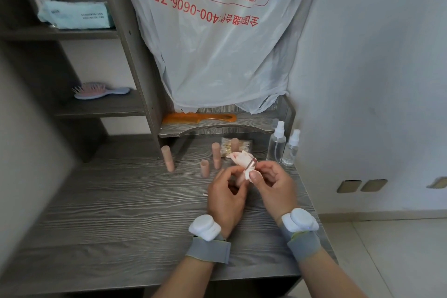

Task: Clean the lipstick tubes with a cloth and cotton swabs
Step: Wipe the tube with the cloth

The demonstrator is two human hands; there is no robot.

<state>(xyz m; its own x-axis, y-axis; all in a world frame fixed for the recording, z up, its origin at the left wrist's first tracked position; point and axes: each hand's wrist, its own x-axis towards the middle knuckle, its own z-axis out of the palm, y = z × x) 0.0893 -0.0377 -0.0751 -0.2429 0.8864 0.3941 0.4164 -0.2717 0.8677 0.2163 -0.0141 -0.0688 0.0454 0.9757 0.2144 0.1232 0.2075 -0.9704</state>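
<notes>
Small rose-gold lipstick tube [251, 164] held above grey wood-grain bench [121, 201]: left hand [226, 192] grips its base, right hand [274, 184] pinches thin pink cloth [242, 158] round it. Light, stiff, likely slippery: grip barrel firmly.

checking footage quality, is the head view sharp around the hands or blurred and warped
Head view: the left hand, right hand, cloth and lipstick tube are slightly motion-blurred; the leftmost standing tube looks smeared; the wide lens bows the shelf unit; lighting is dim, even, without glare.
</notes>
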